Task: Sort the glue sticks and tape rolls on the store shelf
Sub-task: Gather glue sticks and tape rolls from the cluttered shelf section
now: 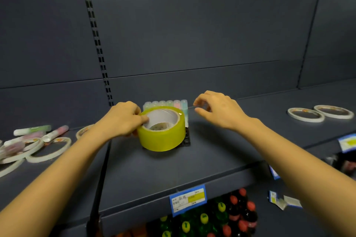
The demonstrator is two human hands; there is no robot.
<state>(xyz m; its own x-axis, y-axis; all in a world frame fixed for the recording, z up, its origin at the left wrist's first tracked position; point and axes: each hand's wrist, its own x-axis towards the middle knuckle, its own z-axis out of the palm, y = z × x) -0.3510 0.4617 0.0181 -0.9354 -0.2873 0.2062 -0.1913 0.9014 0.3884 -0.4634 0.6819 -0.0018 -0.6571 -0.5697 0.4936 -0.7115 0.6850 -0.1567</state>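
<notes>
One wide roll of yellowish translucent packing tape (162, 130) with a white inner core sits on the dark grey metal shelf (192, 161), its round opening facing up and slightly toward the camera, so its axis runs nearly vertical. The left hand (121, 119) grips it from the left side: the thumb hooks over the rim into the core while the other fingers wrap the outer wall, so the hand is closed on the roll. The right hand (217, 110) hovers just right of the roll and slightly behind it, apart from it, fingers curled loosely with thumb and forefinger close together but holding nothing that can be made out.

Directly behind the roll, between the two hands, a row of pastel capped glue sticks (165, 104) stands upright, side by side, in a black tray (187, 138) whose edge shows at the roll's right.

Left of the left forearm lie several thin white tape rings (48, 150) flat on the shelf, overlapping one another, with loose glue sticks (55, 133) lying on their sides among them, long axes running roughly left to right. Well to the right of the right hand, two more thin white rings (319, 114) lie flat, touching each other.

Below the forearms, a blue and yellow price label (187, 199) is fixed to the shelf's front edge
</notes>
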